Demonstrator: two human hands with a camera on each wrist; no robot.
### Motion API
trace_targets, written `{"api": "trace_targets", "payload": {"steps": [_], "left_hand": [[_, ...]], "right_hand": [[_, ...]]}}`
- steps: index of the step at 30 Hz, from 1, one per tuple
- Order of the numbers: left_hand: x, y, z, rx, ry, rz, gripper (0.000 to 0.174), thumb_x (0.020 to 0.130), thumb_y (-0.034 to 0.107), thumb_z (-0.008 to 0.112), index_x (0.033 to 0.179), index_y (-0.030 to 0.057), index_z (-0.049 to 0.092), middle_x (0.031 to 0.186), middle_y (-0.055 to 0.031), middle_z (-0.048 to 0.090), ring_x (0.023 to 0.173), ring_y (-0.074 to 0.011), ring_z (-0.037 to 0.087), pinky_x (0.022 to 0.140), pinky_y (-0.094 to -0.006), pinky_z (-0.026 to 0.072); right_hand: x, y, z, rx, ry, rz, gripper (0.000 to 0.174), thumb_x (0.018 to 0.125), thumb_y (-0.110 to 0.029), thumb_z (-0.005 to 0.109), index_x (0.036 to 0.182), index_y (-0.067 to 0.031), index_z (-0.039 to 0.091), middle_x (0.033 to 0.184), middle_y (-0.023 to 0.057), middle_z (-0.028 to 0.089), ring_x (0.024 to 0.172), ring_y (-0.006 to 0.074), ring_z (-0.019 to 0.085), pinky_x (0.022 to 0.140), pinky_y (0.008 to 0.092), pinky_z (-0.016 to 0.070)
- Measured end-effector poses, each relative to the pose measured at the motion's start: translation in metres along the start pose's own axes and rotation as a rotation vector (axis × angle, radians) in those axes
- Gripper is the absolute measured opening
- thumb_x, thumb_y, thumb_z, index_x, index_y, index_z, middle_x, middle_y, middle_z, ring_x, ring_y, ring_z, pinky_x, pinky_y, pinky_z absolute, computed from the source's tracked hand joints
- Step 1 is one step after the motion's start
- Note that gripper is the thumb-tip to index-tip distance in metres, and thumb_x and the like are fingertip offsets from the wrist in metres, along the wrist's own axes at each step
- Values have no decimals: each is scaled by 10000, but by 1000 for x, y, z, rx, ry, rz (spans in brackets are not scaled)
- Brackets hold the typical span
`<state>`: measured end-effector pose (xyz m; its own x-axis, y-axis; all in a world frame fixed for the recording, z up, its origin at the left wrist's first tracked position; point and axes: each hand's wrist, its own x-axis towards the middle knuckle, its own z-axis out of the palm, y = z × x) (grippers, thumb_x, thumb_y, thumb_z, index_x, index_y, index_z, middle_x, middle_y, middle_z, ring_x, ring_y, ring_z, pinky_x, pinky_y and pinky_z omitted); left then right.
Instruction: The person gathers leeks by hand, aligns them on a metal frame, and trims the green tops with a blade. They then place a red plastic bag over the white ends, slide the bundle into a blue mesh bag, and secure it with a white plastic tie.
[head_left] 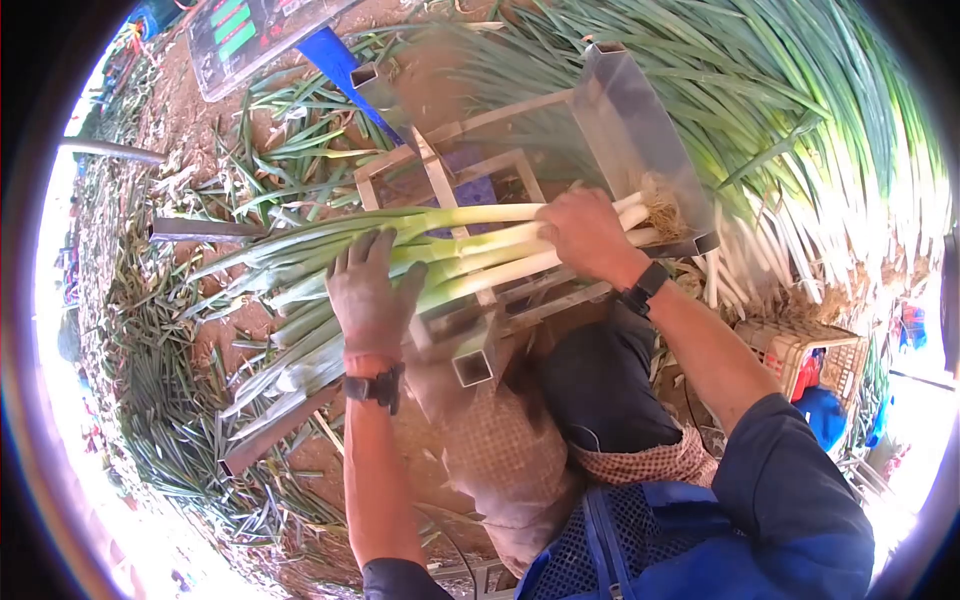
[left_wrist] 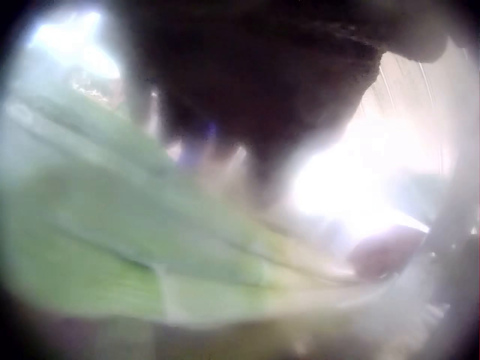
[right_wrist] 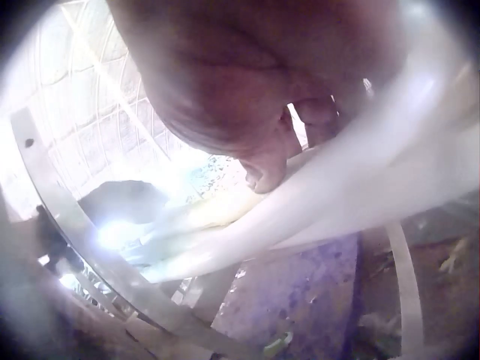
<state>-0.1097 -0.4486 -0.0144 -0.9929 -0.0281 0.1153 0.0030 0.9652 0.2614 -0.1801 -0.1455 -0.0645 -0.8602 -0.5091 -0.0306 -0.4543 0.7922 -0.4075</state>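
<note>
The right grip (head_left: 593,235) is curled round the white stalks (head_left: 515,269) of a bunch of long onions (head_left: 480,241), their roots (head_left: 660,208) just to its right, beside a metal plate (head_left: 645,140). The gloved left grip (head_left: 368,300) is wide, fingers spread over the green leaves (head_left: 290,252). A metal frame (head_left: 440,183) stands beneath the right grip; farther right of it lies a larger onion pile (head_left: 800,110)

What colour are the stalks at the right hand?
The stalks are white beside the right hand, best seen in the head view.
</note>
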Motion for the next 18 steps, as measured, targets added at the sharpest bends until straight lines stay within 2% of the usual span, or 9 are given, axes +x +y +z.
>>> {"api": "trace_targets", "payload": {"steps": [2, 5, 6, 9, 12, 15, 16, 18], "left_hand": [[16, -5, 9, 110, 76, 127, 609, 744, 328, 817, 1285, 94, 663, 1278, -123, 654, 1175, -355, 595, 1034, -494, 434], [33, -15, 17, 170, -1, 146, 660, 796, 428, 786, 1333, 82, 621, 1325, -113, 630, 1276, -330, 540, 1098, -507, 373], [39, -17, 20, 186, -22, 154, 681, 813, 462, 775, 1349, 78, 606, 1341, -109, 622, 1310, -321, 521, 1120, -511, 352], [56, -20, 29, 134, -143, 112, 656, 885, 547, 697, 1322, 62, 640, 1329, -159, 638, 1241, -326, 579, 1153, -472, 318], [70, -18, 34, 187, -267, 25, 686, 884, 645, 644, 1248, 65, 684, 1229, -186, 674, 1174, -325, 620, 1104, -466, 382], [65, 10, 4, 297, -532, -116, 705, 859, 698, 636, 1155, 63, 718, 1141, -193, 699, 1129, -325, 645, 1027, -464, 451], [47, 11, 5, 324, -439, -90, 725, 837, 731, 634, 1099, 61, 725, 1114, -182, 699, 1095, -333, 653, 960, -474, 491], [8, 0, 27, 313, -345, -139, 681, 849, 688, 654, 1105, 60, 716, 1101, -166, 692, 1090, -349, 639, 961, -479, 476]], "right_hand": [[10, 1, 6, -37, 94, -14, 174, 896, -234, 698, 1010, -105, 724, 982, 95, 669, 1015, 318, 607, 907, 460, 450], [13, -2, 11, -25, 22, 99, 154, 868, -209, 727, 992, -117, 721, 1046, 91, 647, 1068, 314, 585, 923, 445, 445], [12, 0, 14, 0, 48, 84, 166, 860, -213, 736, 992, -114, 714, 1070, 94, 643, 1078, 319, 581, 924, 444, 445], [5, 11, 18, 83, 79, 86, 215, 841, -229, 756, 1012, -114, 695, 1112, 99, 641, 1109, 328, 573, 940, 451, 435], [3, 21, 21, 160, 41, 137, 283, 826, -255, 762, 1061, -122, 679, 1107, 100, 657, 1128, 329, 578, 971, 469, 412], [4, 30, 23, 193, -5, 127, 348, 800, -279, 773, 1087, -111, 669, 1116, 115, 666, 1116, 338, 592, 980, 467, 405], [1, 28, 13, 194, -37, 129, 373, 791, -285, 776, 1101, -109, 668, 1119, 119, 671, 1113, 342, 596, 984, 464, 403], [-3, 27, 11, 199, -45, 94, 404, 781, -290, 781, 1120, -101, 667, 1130, 129, 677, 1119, 349, 601, 991, 459, 401]]}}
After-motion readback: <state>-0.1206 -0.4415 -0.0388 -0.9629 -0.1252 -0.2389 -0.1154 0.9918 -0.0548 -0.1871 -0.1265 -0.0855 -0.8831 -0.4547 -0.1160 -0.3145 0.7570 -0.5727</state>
